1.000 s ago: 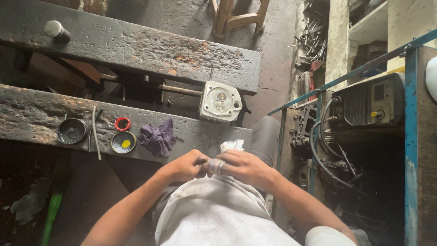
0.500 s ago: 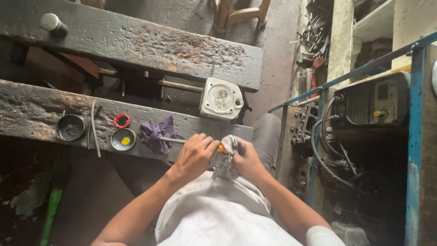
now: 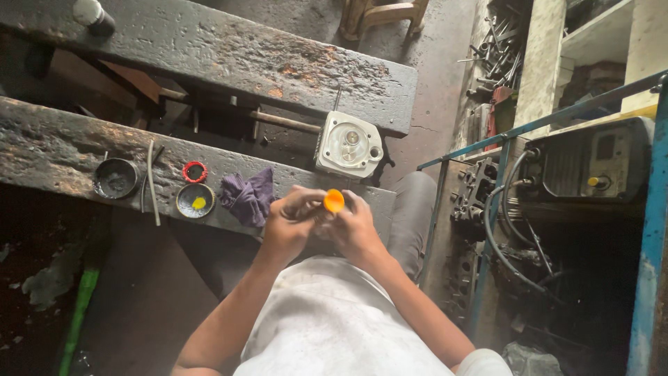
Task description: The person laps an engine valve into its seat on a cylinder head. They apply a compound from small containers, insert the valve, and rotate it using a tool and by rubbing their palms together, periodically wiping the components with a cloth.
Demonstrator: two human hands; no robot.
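Orange cap point(image 3: 334, 200) pinched between both hands, just above the lap and at the near edge of the tabletop point(image 3: 62, 150). Left hand point(image 3: 289, 221) curled around from the cap's left, fingers point(image 3: 303, 202) closed in on the thing under the cap. Right hand point(image 3: 356, 226) closed around from the right, fingers wrapped tight; the body beneath the cap mostly hidden, cannot tell what it is. Hands touching each other below the cap.

Just left of the cap, a crumpled purple rag point(image 3: 248, 197) on the tabletop. Farther left of the cap, a dark round lid point(image 3: 195, 200) with a yellow blob inside, and a small red ring point(image 3: 195, 170) just behind it. Beyond those, still left, a thin grey rod point(image 3: 150, 181) lying across the plank and a black round cup point(image 3: 115, 177). Just behind the cap, a whitish metal housing point(image 3: 348, 145) with a round recess, resting at the gap between the near plank and a second rusty plank point(image 3: 229, 59). Far back and left of the cap, a knob point(image 3: 92, 14) standing on that plank. Right of the cap, well apart, a blue frame point(image 3: 643, 230) with a grey machine point(image 3: 591, 163) and black cables point(image 3: 501, 233). Down and left of the cap, a green pole point(image 3: 76, 313) on the floor.
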